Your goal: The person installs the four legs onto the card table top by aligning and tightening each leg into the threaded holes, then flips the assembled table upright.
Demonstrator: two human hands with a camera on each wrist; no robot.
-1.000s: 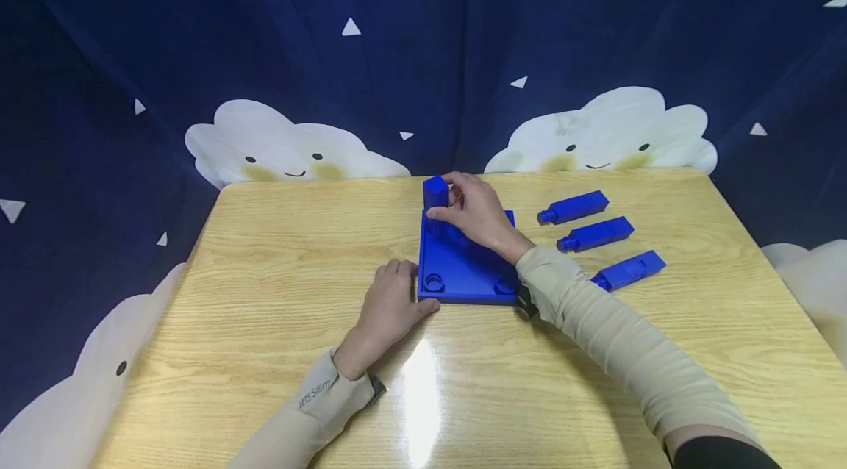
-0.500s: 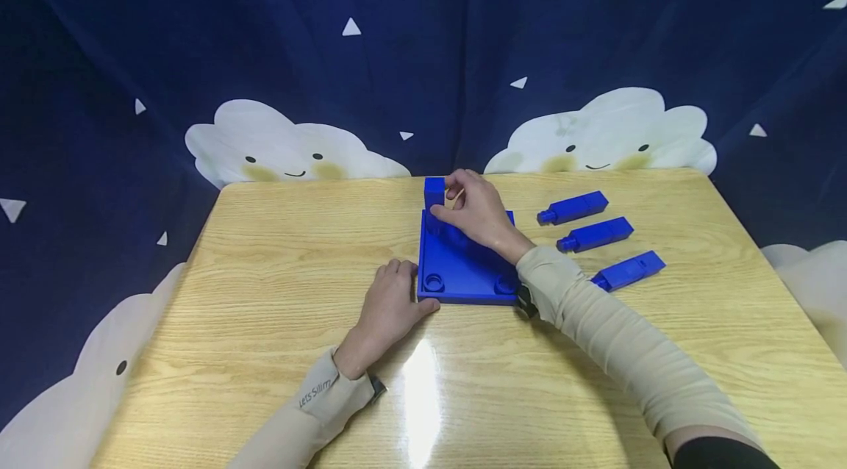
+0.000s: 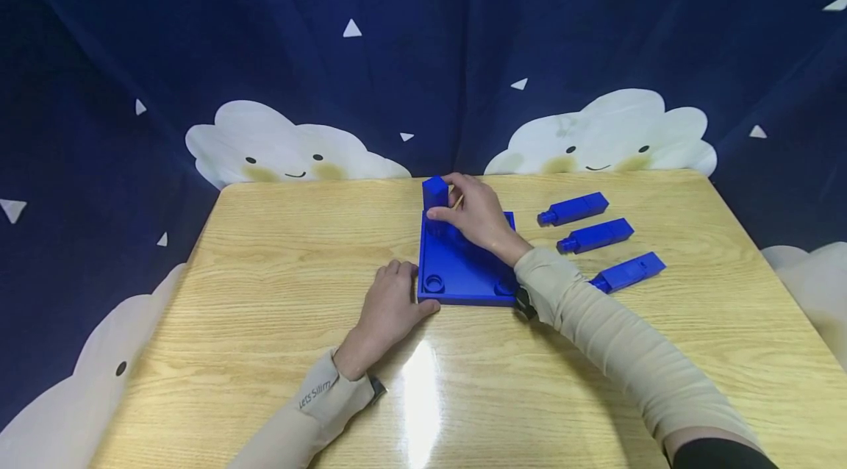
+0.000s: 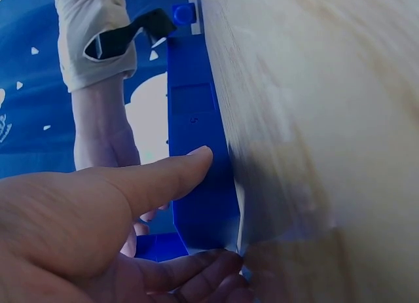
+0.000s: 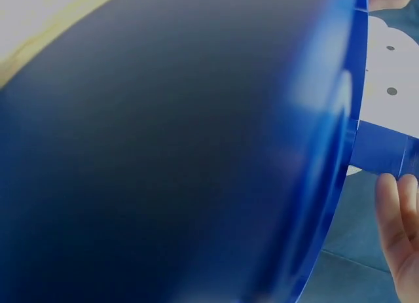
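A blue square base with a raised rim (image 3: 456, 272) lies on the wooden table, with round threaded sockets showing at its near corners. In its far left corner a blue square leg (image 3: 434, 195) stands upright, its lower end down at the base. My right hand (image 3: 485, 217) pinches this leg between thumb and fingers; the right wrist view shows fingertips against the leg (image 5: 382, 148). My left hand (image 3: 389, 305) grips the base's near left corner. In the left wrist view its thumb lies on the front wall of the base (image 4: 196, 120) and its fingers reach round the side.
Three more blue legs with threaded ends lie right of the base: a far one (image 3: 574, 209), a middle one (image 3: 597, 235) and a near one (image 3: 631, 271), partly behind the right sleeve. A dark blue curtain (image 3: 423, 28) hangs behind the table.
The upright leg was seen face-on half a second ago and is now turned with an edge forward. The right fingers have shifted slightly with it. The left hand and base have stayed put.
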